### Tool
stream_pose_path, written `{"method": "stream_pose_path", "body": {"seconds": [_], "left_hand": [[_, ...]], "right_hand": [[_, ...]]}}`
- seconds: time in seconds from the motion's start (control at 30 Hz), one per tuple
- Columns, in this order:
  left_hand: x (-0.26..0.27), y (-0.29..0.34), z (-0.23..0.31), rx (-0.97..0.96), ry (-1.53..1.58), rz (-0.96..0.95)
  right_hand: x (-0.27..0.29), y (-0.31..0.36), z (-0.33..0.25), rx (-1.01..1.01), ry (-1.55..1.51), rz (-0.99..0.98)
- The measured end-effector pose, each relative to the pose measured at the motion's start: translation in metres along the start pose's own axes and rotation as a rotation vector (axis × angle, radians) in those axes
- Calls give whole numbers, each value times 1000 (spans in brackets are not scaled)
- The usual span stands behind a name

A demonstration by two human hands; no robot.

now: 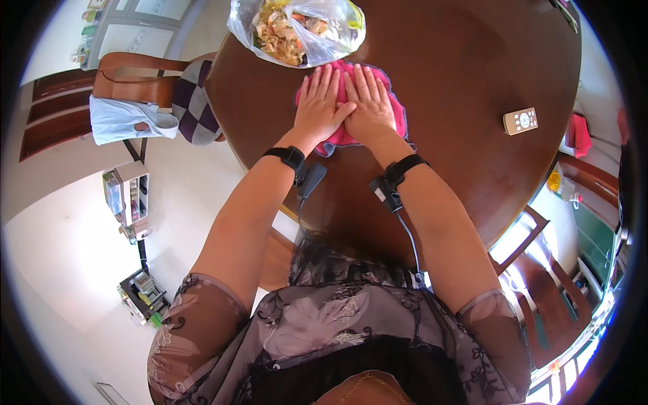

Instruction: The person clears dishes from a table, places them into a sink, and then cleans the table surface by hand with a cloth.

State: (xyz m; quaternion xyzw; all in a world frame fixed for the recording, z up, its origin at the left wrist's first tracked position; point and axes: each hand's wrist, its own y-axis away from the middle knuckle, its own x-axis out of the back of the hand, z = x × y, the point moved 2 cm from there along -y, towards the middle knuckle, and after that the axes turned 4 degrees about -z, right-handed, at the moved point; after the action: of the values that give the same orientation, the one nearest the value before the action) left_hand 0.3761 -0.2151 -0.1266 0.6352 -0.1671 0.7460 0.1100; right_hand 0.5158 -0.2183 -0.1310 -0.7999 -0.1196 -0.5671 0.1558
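Pressing flat on a pink cloth (pixel 341 138) with left hand (pixel 318 108) and right hand (pixel 368 111), fingers straight and pinching nothing, nearer the left edge of the tabletop (pixel 466 162) than the right. Looks begun, with cloth already down, but cannot tell how much is left. Can see a clear bag (pixel 309 42) just past the cloth, holding what look like food scraps (pixel 278 40).

Bag (pixel 343 40) blocks fingers (pixel 363 82) ahead; room rightward up to remote (pixel 521 121).

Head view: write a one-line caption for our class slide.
Left hand and right hand lie flat on a pink cloth on a brown table, a filled plastic bag just beyond.
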Motion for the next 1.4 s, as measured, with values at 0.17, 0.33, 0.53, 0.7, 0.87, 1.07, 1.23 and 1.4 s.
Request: {"method": "stream_pose_path", "body": {"seconds": [0.17, 0.33, 0.53, 0.7, 0.87, 1.07, 1.23, 1.4], "left_hand": [[5, -30, 24, -84, -14, 25], [-10, -36, 61, -246, 42, 24], [-12, 8, 44, -499, 142, -92], [3, 51, -25, -394, 34, -189], [5, 47, -84, -222, -26, -98], [17, -21, -113, -287, 43, 31], [38, -88, -115, -431, -41, 130], [39, -112, -114, -372, 56, 150]], "right_hand": [[15, 1, 29, -16, 13, 101], [21, 32, 66, -90, 78, 109], [-5, 79, 20, -301, 84, 28], [-37, 54, -42, -121, -6, 26], [-45, -11, -77, -102, -41, 61], [-36, -77, -69, -337, -120, 36], [-24, -115, -51, -508, -101, 166], [-18, -125, -48, -597, -92, 218]]}}
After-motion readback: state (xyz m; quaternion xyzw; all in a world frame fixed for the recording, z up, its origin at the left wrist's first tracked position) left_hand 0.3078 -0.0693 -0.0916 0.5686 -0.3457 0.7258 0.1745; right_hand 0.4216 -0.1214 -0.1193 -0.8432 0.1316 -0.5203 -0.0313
